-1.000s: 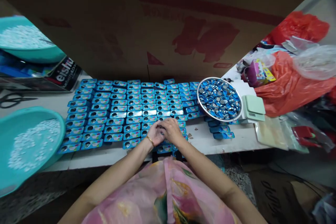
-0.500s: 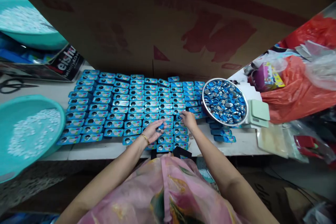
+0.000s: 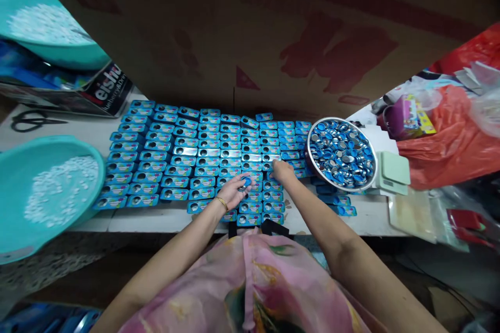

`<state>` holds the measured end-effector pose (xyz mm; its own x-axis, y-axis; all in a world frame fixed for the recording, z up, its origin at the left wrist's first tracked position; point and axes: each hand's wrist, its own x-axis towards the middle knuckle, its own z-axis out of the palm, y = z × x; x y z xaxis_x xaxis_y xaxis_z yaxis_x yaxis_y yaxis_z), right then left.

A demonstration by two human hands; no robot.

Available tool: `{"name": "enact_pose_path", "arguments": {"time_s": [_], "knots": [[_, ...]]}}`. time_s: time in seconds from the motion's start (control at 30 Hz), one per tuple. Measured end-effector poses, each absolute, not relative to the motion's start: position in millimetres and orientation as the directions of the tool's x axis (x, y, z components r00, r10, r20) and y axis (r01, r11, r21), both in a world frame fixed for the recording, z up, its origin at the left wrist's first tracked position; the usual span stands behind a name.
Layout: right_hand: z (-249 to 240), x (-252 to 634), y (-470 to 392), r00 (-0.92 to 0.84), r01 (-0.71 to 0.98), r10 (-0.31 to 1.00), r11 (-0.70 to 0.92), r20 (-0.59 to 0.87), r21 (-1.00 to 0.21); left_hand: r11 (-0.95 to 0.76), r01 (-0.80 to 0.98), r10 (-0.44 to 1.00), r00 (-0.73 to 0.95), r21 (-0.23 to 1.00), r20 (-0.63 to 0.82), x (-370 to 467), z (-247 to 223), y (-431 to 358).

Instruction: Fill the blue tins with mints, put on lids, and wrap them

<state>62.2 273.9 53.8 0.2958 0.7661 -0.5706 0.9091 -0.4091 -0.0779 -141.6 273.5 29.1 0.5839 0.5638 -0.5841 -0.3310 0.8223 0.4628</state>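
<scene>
Rows of small blue tins with round openings stand close together across the white table. My left hand, palm turned up, is closed around a few small round blue-and-silver caps above the middle rows. To its right, my right hand reaches down onto a tin in the right-hand rows, fingers drawn together. Whatever lies under those fingertips is hidden. A round metal bowl heaped with more of these caps stands right of the tins.
At the left are a turquoise basin of white pellets, scissors and a printed carton. A large cardboard box walls the back. A pale green scale and red plastic bags are at the right.
The whole view has shifted slightly. My left hand has turned a little, showing a blue cap more plainly. My right hand stays at the right-hand rows, its fingers more tucked in.
</scene>
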Motion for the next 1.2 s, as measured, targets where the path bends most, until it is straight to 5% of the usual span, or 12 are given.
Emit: {"name": "enact_pose_path", "arguments": {"time_s": [0.17,0.37,0.47,0.7,0.9,0.97,1.1,1.2], "knots": [[58.1,26.5,256.0,0.045,0.798,0.953,-0.215,-0.300,-0.563,0.774,-0.287,0.617,0.541,0.564,-0.572,-134.7,26.3,276.4],[46.3,21.2,253.2,0.015,0.694,0.962,-0.206,-0.272,-0.690,0.782,-0.324,0.616,0.536,0.532,-0.578,-127.1,22.2,275.3],[40.8,43.8,260.8,0.176,0.717,0.939,-0.329,-0.297,-0.615,0.766,-0.373,0.637,0.547,0.523,-0.543,-130.3,20.7,278.1],[32.3,62.5,311.1,0.379,0.869,0.755,-0.489,-0.535,-0.075,0.752,-0.362,0.653,0.516,0.550,-0.554,-136.1,25.7,285.1],[41.3,61.1,326.1,0.356,0.893,0.721,-0.451,-0.594,-0.012,0.743,-0.376,0.663,0.526,0.554,-0.533,-133.6,31.2,288.8],[45.2,56.9,313.0,0.332,0.898,0.784,-0.433,-0.525,-0.080,0.734,-0.369,0.674,0.495,0.570,-0.548,-134.0,28.0,291.1],[43.9,30.3,279.3,0.103,0.816,0.952,-0.247,-0.288,-0.523,0.705,-0.339,0.708,0.394,0.623,-0.587,-130.0,21.9,293.3],[37.0,12.7,267.0,-0.005,0.701,0.983,-0.127,-0.183,-0.701,0.714,-0.319,0.700,0.356,0.623,-0.620,-122.8,23.5,292.7]]}}
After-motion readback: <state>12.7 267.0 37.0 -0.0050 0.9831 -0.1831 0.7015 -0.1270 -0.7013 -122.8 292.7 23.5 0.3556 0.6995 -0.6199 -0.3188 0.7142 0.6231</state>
